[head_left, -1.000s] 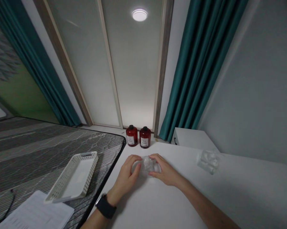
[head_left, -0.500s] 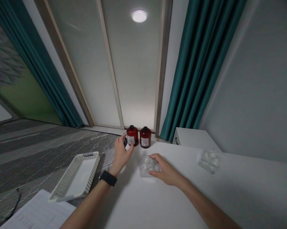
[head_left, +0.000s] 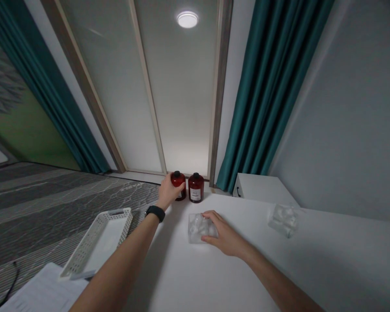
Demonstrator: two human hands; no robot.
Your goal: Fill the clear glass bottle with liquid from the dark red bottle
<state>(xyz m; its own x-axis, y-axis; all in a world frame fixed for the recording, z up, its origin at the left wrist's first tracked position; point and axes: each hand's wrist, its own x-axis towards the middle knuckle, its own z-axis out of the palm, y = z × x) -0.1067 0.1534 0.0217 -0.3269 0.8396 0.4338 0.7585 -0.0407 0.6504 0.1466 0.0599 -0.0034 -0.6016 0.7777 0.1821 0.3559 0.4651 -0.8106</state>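
Two dark red bottles with black caps and white labels stand at the far edge of the white table. My left hand (head_left: 170, 191), with a dark watch on its wrist, is wrapped around the left red bottle (head_left: 181, 195), its thumb across the front. The right red bottle (head_left: 195, 188) stands just beside it, untouched. Nearer to me, a clear plastic box (head_left: 194, 234) lies on the table with something whitish and see-through inside. My right hand (head_left: 225, 236) grips this box from the right, fingers at its far side and thumb at its near side.
Another clear packet or box (head_left: 283, 220) lies on the right of the white table (head_left: 195, 277). To the left are a white perforated basket (head_left: 99, 242) and printed paper sheets (head_left: 42, 290). A white cabinet (head_left: 264, 188) stands beyond the table.
My left hand has moved forward and closed around the left bottle. A small black thing seen by that hand earlier is now out of sight. My right hand stays at the box.
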